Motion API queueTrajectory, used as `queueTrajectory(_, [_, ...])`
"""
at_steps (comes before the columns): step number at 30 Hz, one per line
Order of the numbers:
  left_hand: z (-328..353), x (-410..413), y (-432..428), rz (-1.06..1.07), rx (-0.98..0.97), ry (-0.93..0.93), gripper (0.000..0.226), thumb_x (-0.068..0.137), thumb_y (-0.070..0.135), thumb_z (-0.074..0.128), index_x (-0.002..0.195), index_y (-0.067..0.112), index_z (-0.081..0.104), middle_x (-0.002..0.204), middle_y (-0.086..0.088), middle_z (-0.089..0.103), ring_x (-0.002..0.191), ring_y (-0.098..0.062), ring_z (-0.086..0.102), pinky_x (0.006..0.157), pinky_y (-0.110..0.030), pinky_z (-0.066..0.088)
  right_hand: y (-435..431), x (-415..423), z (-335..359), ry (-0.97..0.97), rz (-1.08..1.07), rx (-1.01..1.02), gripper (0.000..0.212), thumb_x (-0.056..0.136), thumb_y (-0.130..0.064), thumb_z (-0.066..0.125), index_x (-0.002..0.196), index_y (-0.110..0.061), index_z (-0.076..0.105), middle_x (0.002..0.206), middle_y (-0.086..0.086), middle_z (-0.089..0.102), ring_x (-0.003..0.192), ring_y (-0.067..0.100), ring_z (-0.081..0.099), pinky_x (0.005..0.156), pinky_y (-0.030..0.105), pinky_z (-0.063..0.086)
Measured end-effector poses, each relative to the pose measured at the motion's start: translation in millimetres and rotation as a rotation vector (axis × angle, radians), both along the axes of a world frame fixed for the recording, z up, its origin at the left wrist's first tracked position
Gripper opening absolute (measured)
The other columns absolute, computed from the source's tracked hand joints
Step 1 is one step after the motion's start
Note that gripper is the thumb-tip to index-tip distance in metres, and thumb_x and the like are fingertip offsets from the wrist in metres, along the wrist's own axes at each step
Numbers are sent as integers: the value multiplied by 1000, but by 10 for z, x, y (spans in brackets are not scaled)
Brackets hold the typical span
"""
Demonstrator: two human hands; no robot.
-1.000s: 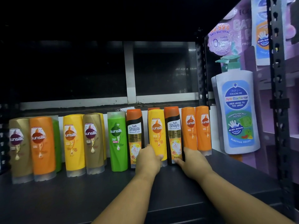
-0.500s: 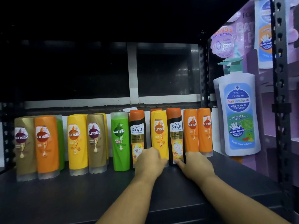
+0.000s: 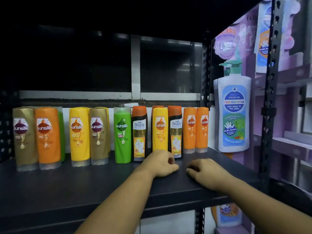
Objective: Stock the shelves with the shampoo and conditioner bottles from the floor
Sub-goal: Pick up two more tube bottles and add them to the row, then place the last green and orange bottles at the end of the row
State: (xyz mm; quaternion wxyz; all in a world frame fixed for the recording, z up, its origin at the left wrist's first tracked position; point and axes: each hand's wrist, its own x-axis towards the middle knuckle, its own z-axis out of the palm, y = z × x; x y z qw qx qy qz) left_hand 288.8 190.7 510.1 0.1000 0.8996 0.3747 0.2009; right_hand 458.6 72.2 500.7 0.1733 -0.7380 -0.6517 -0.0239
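Note:
A row of shampoo and conditioner bottles stands along the back of a dark shelf (image 3: 84,186). Among them are a yellow Sunsilk bottle (image 3: 160,130), two black-and-orange Safi Shayla bottles (image 3: 139,132) (image 3: 175,130), a green Sunsilk bottle (image 3: 122,134) and two orange bottles (image 3: 195,129) at the right end. My left hand (image 3: 161,163) hovers just in front of the yellow bottle, its fingers loosely curled and holding nothing. My right hand (image 3: 205,171) lies low over the shelf a little nearer to me, fingers also loosely curled and empty.
More Sunsilk bottles, gold (image 3: 23,137), orange (image 3: 48,135), yellow (image 3: 79,134) and gold (image 3: 98,134), fill the left part of the row. A black perforated upright (image 3: 268,115) and a cardboard display of a large pump bottle (image 3: 233,114) bound the shelf on the right.
Both hands have drawn back from the yellow bottle and the right Safi Shayla bottle toward the front of the shelf. The bottles stay standing in the row.

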Motion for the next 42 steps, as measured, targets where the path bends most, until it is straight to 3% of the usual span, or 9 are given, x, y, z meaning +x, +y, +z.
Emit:
queueTrajectory(5, [46, -114, -400, -89, -68, 191, 50, 97, 61, 53, 131, 27, 67, 131, 2, 65, 116, -20, 59, 103, -43, 50, -454, -103, -71, -74, 62, -100, 55, 107, -52, 25, 154, -28, 39, 161, -5, 37, 149, 17, 31, 122, 40, 24])
queueTrajectory(9, [-15, -283, -904, -141, -14, 240, 52, 107, 51, 37, 145, 21, 55, 152, -5, 53, 138, -26, 48, 114, -41, 39, -902, -254, -197, -127, 68, -96, 63, 106, -56, 19, 161, -27, 20, 168, -7, 17, 155, 16, 11, 126, 45, 8])
queueTrajectory(13, [-213, -472, -1398, -161, 218, 311, 62, 106, 56, 33, 155, 18, 40, 160, -5, 41, 148, -24, 38, 117, -45, 37, -1410, -378, -324, -97, 99, -49, 62, 106, -54, 23, 162, -25, 18, 168, -8, 13, 156, 12, 6, 126, 41, 9])
queueTrajectory(16, [-419, -593, -1721, -235, 278, 205, 57, 109, 47, 35, 158, 18, 37, 163, 0, 38, 154, -17, 27, 123, -36, 28, -1767, -441, -465, -61, 122, -49, 61, 106, -54, 28, 159, -24, 28, 161, -3, 35, 153, 17, 21, 123, 42, 21])
queueTrajectory(19, [-747, -682, -2048, -281, 191, 114, 52, 107, 40, 42, 154, 18, 44, 158, -1, 46, 151, -15, 33, 118, -35, 34, -2068, -511, -699, -30, 133, -83, 60, 104, -54, 35, 154, -21, 37, 139, -1, 56, 135, 20, 45, 112, 38, 36])
queueTrajectory(22, [-1327, -713, -2241, -291, 86, 161, 52, 99, 49, 41, 136, 17, 58, 137, -4, 62, 128, -27, 56, 101, -42, 48, -2266, -527, -1134, -15, 133, -193, 57, 103, -50, 45, 152, -21, 41, 147, 0, 53, 136, 20, 47, 109, 31, 38])
queueTrajectory(28, [-2678, -662, -2432, -277, -228, 231, 48, 102, 42, 53, 141, 15, 59, 142, -5, 61, 131, -25, 55, 106, -38, 47, -2411, -429, -2358, 65, 51, -566, 52, 98, -48, 52, 141, -19, 49, 140, 7, 57, 128, 29, 54, 101, 38, 45])
queueTrajectory(32, [-3571, -586, -2488, -196, -495, 264, 45, 91, 46, 55, 116, 13, 71, 113, -10, 73, 107, -30, 68, 87, -39, 55, -2416, -408, -3186, 108, -39, -779, 63, 101, -50, 47, 153, -16, 37, 154, 10, 45, 138, 31, 45, 110, 41, 40])
queueTrajectory(42, [-5082, -478, -2252, -51, -860, 391, 44, 99, 45, 62, 134, 19, 64, 130, -9, 67, 120, -25, 60, 95, -26, 45, -2232, -249, -4814, 323, -286, -1037, 66, 101, -36, 47, 160, -22, 22, 157, 16, 39, 141, 33, 43, 109, 34, 37])
